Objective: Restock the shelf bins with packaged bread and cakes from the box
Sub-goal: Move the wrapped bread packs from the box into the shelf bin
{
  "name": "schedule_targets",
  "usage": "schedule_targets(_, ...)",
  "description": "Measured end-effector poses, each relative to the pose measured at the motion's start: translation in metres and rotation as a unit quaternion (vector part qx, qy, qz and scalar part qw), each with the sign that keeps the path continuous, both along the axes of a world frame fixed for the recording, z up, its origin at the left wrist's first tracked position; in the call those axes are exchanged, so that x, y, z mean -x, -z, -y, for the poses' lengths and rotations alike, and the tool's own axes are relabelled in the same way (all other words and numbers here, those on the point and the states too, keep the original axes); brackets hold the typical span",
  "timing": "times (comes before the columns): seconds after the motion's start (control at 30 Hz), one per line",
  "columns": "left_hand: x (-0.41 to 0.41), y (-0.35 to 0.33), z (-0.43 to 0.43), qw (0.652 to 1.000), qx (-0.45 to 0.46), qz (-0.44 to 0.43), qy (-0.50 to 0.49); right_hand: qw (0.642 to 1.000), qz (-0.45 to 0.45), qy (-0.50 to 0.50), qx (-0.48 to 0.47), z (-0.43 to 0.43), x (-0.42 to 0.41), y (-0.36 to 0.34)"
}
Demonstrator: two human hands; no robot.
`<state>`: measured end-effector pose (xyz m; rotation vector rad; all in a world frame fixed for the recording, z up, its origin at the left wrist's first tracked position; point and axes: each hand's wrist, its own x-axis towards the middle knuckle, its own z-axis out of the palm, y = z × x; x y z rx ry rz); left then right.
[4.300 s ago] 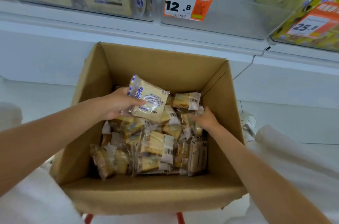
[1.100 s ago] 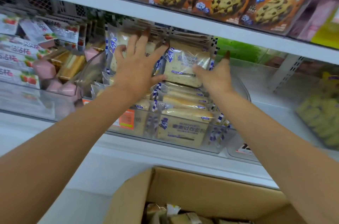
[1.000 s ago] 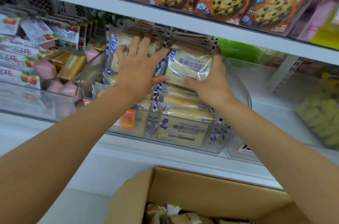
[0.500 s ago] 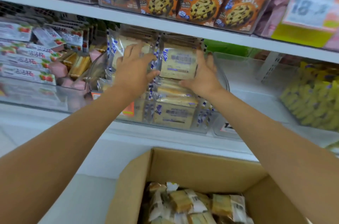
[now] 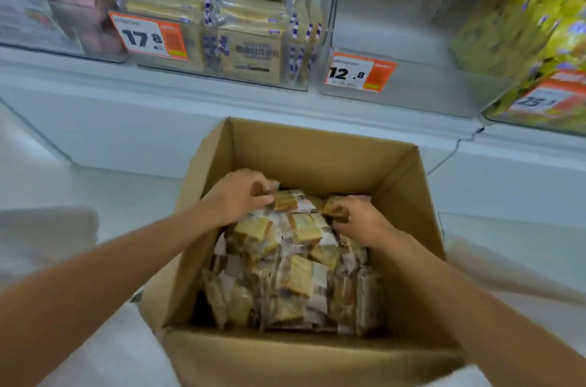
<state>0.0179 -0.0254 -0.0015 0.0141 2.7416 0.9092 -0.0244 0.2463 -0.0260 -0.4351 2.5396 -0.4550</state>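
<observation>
STORE AISLE: Both hands are down in an open brown cardboard box (image 5: 317,148), picking stock for the shelf. Left grip (image 5: 239,196) is narrow, curled onto the end of a small clear-wrapped tan cake packet (image 5: 285,200) just to its right. Right grip (image 5: 358,221) is curled round a darker brown cake packet (image 5: 336,210) at its tips. Between & below the two grips lies a loose heap of clear-wrapped cakes (image 5: 295,275). Two hands at once, prob. to carry more per trip. Up & beyond the left grip, a clear plastic shelf bin (image 5: 312,37) is stacked w/ cream-and-blue bread packs (image 5: 250,51). Beyond the right grip, a second clear bin (image 5: 428,91) carries an orange-white "12.8" price tag (image 5: 360,72); likely the cakes' slot. The box sits right under the bins, keeping the reach short. Motion blur hides exact finger contact.
</observation>
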Motion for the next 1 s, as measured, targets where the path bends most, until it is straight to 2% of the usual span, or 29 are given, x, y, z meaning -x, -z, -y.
schedule_targets(0.17,-0.005,0.048,-0.026,0.994,-0.019,0.094,0.045,0.976,0.206,-0.009,-0.062,-0.063,-0.018,0.055)
schedule_targets(0.27,0.000,0.059,-0.041,0.990,-0.026,0.125,0.063,0.959,0.246,-0.048,-0.135,-0.077,-0.030,0.087)
schedule_targets(0.33,0.003,0.061,-0.047,0.988,-0.031,0.134,0.065,0.964,0.207,-0.069,-0.155,-0.080,-0.033,0.094)
schedule_targets(0.37,0.004,0.061,-0.049,0.987,-0.038,0.141,0.062,0.972,0.180,-0.063,-0.135,-0.077,-0.030,0.086)
schedule_targets(0.43,0.007,0.051,-0.055,0.981,-0.088,0.168,0.043,0.986,0.162,-0.031,-0.020,-0.061,-0.016,0.058)
schedule_targets(0.53,0.011,0.030,-0.066,0.957,-0.190,0.216,0.023,0.981,0.131,-0.009,0.142,-0.021,0.000,0.000)
schedule_targets(0.6,0.012,0.021,-0.069,0.961,-0.213,0.178,-0.008,0.972,0.084,0.029,0.217,0.005,0.006,-0.028)
schedule_targets(0.63,0.013,0.017,-0.067,0.953,-0.252,0.152,-0.074,0.966,0.048,0.075,0.243,0.015,0.007,-0.040)
schedule_targets(0.67,0.013,0.010,-0.063,0.926,-0.311,0.142,-0.159,0.955,0.012,0.136,0.263,0.024,0.008,-0.048)
schedule_targets(0.7,0.014,0.004,-0.057,0.883,-0.378,0.148,-0.235,0.941,-0.003,0.194,0.277,0.030,0.008,-0.053)
schedule_targets(0.73,0.014,-0.003,-0.050,0.839,-0.440,0.155,-0.280,0.926,0.021,0.243,0.288,0.035,0.009,-0.056)
schedule_targets(0.77,0.015,-0.009,-0.042,0.810,-0.481,0.160,-0.295,0.909,0.069,0.276,0.304,0.041,0.009,-0.057)
schedule_targets(0.83,0.015,-0.026,-0.026,0.787,-0.525,0.158,-0.284,0.885,0.151,0.275,0.343,0.058,0.008,-0.064)
schedule_targets(0.87,0.016,-0.036,-0.018,0.787,-0.531,0.144,-0.279,0.894,0.131,0.245,0.352,0.068,0.009,-0.069)
schedule_targets(0.93,0.018,-0.059,0.001,0.806,-0.511,0.090,-0.283,0.917,0.021,0.182,0.353,0.090,0.015,-0.087)
schedule_targets(1.0,0.021,-0.082,0.022,0.827,-0.480,0.011,-0.292,0.919,-0.052,0.132,0.369,0.114,0.026,-0.111)
